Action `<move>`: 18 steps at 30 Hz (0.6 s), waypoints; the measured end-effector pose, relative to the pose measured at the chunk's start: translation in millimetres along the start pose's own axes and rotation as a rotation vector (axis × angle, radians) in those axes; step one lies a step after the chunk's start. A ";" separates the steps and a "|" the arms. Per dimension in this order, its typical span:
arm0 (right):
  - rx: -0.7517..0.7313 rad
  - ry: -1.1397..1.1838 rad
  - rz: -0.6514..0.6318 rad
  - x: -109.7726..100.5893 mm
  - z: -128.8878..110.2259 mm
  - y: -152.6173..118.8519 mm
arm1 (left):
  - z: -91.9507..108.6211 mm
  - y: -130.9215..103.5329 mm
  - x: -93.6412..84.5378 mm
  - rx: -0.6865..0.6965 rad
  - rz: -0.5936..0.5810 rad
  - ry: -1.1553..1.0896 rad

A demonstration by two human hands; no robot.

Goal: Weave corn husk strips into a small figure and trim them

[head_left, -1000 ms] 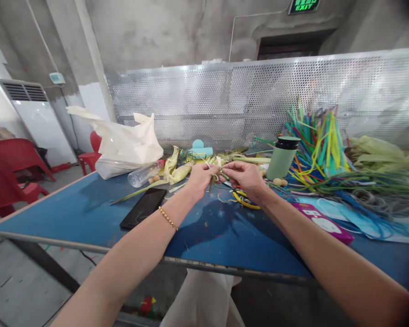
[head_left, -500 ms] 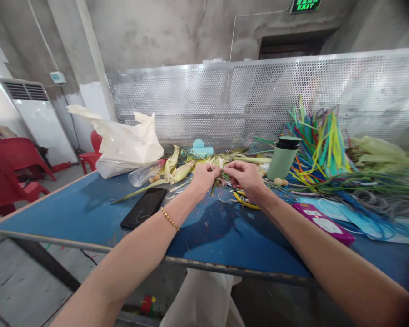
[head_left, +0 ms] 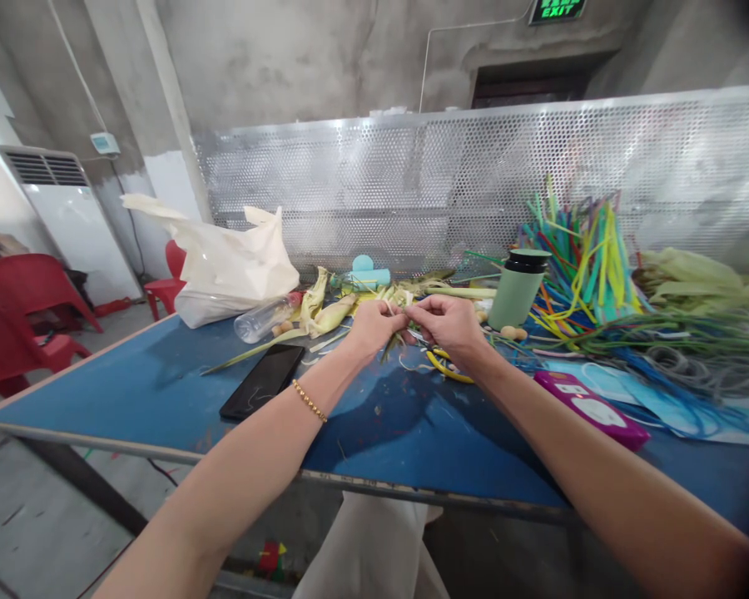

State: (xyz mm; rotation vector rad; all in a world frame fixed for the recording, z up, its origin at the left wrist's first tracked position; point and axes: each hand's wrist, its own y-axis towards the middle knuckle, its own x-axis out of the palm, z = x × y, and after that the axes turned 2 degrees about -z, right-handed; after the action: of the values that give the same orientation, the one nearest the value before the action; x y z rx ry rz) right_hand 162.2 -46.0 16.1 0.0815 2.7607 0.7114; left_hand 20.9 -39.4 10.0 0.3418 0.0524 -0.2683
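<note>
Above the blue table [head_left: 162, 399], my left hand [head_left: 376, 325] is closed in a pinch on a small bundle of green and pale husk strips [head_left: 394, 339]. My right hand [head_left: 448, 323] meets it fingertip to fingertip, also pinched at the bundle; what exactly its fingers grip is too small to make out. Just below my right hand lie yellow-handled pliers [head_left: 449, 366]. Corn husks [head_left: 334, 316] lie left of my left hand, and a black phone [head_left: 263, 381] rests nearer the front.
A white plastic bag [head_left: 230, 258] and clear bottle [head_left: 265, 319] stand at the left. Rightward are a green tumbler [head_left: 518, 289], colourful strips [head_left: 599, 258], a magenta box [head_left: 590, 409], blue masks [head_left: 630, 387] and coiled wires [head_left: 680, 366]. A perforated metal panel [head_left: 362, 183] stands behind.
My right hand has shifted slightly left, its fingers drawn closer to my left fingertips. The bundle between them has turned a little; my left hand has barely moved.
</note>
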 end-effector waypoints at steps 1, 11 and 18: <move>-0.006 0.004 0.006 -0.7 1.3 0.8 | -0.6 0.4 -0.3 0.007 -0.008 0.003; -0.050 -0.046 -0.009 -5.0 9.4 3.8 | -3.9 2.7 -0.8 -0.006 -0.024 -0.104; -0.154 -0.240 -0.015 -7.1 15.5 6.2 | -3.3 2.1 -2.2 -0.018 -0.044 -0.138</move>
State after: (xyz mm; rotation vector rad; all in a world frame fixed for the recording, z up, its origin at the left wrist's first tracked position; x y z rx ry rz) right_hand 173.3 -34.3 8.0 0.1063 2.4693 0.8485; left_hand 19.3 -35.8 7.8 0.3035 -0.0740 -0.3338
